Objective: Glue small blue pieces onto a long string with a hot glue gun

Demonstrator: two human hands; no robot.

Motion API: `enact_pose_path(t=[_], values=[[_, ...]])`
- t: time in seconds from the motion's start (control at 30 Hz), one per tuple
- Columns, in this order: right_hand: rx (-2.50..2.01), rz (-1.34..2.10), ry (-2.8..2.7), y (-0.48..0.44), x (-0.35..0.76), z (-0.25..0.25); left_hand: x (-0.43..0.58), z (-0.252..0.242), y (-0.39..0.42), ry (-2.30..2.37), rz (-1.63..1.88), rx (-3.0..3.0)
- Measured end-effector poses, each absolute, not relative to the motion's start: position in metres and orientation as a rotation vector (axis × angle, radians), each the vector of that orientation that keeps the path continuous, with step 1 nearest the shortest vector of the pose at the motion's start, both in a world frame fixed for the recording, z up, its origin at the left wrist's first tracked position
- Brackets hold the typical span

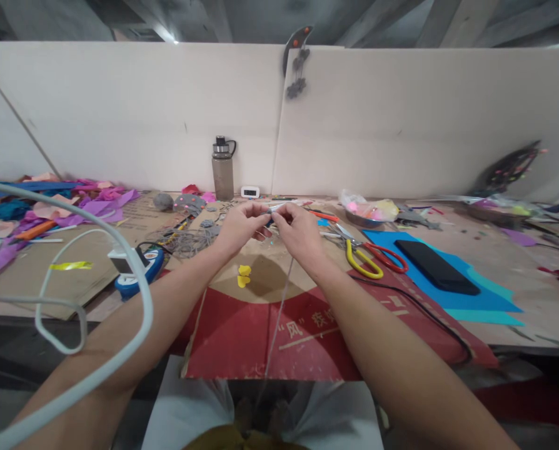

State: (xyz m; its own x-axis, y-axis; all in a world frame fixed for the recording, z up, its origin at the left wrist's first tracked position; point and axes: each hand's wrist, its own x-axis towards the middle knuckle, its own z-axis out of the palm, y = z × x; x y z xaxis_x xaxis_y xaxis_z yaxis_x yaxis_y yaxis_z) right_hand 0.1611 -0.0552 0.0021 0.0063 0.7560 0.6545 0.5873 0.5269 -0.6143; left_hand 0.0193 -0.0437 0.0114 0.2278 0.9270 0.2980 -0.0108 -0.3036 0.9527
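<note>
My left hand (246, 225) and my right hand (299, 230) meet fingertip to fingertip above the cardboard. Both are closed in a pinch around a tiny bluish piece (270, 215), mostly hidden by the fingers and too small to name. A thin pale string (284, 290) runs down from near my right hand, past the cardboard's front edge. Below my left hand lies a yellow paper shape (244, 276) with rounded lobes. The red and brown cardboard sheet (232, 337) lies under my forearms.
Scissors (364, 255) with yellow and red handles lie to the right, beside a black phone (436, 267) on blue sheets (490, 300). Left are a power strip (141, 272), a white cable (143, 312) and colored paper scraps (82, 206). A bottle (223, 172) stands behind.
</note>
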Motion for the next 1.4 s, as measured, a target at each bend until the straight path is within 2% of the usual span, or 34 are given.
enact_pose_path(t=[0.63,1.4], values=[[-1.108,0.136,-1.690,-0.0562,0.1600,0.0015,0.0196,0.0119,-0.0450,0.920,1.284,1.550],[-1.180,0.229,-1.653,-0.0564,0.1589,0.0023,0.0197,0.0057,-0.0395,0.783,1.277,1.471]])
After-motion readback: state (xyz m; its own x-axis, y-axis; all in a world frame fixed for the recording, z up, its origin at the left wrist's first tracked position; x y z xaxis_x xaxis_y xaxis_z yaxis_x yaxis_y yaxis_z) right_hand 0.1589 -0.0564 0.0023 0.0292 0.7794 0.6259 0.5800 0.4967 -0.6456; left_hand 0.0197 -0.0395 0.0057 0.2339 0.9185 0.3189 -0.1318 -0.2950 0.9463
